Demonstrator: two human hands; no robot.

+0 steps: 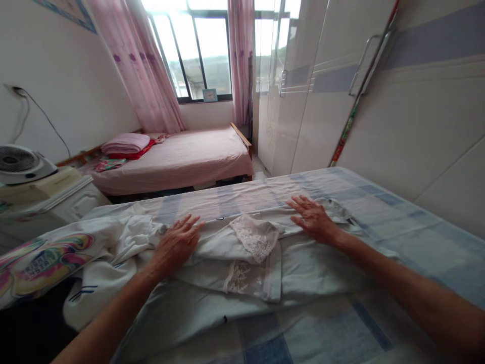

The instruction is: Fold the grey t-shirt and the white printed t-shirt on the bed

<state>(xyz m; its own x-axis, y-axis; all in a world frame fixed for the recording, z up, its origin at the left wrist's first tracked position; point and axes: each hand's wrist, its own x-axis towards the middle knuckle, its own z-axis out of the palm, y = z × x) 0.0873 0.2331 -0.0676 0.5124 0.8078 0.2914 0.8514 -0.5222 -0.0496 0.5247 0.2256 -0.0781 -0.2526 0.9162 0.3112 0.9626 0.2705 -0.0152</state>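
While both arms reach forward over the pale blue-and-white checked bedsheet (379,212), the left hand (176,245) lies palm down on a pale mint-white cotton garment (303,263) spread flat across the bed, its fingers (189,222) loosely spread and flat on the cloth, pinching nothing. The right hand (314,220) rests palm down on the far edge of the same garment, its fingers (299,205) stretched out and slightly fanned, pressing the fabric without gripping it. Between the two sets of fingertips, a little nearer the person than either, sits a sheer cream lace panel (255,237) folded over the garment, with a second patch of lace embroidery (238,278) just below it. Beyond the left fingers, toward the outer side, a crumpled white cloth with blue stripes (102,273) lies bunched up, touching the garment, and past that is a pillow with a swirling rainbow print (41,258). Well ahead of both hands stands a single bed with a pink cover (189,156), with a folded pink blanket (125,143) at its head. A white electric fan (20,164) sits on a white cabinet far off to the left, and glossy white wardrobe doors (417,111) rise beyond the right fingers.
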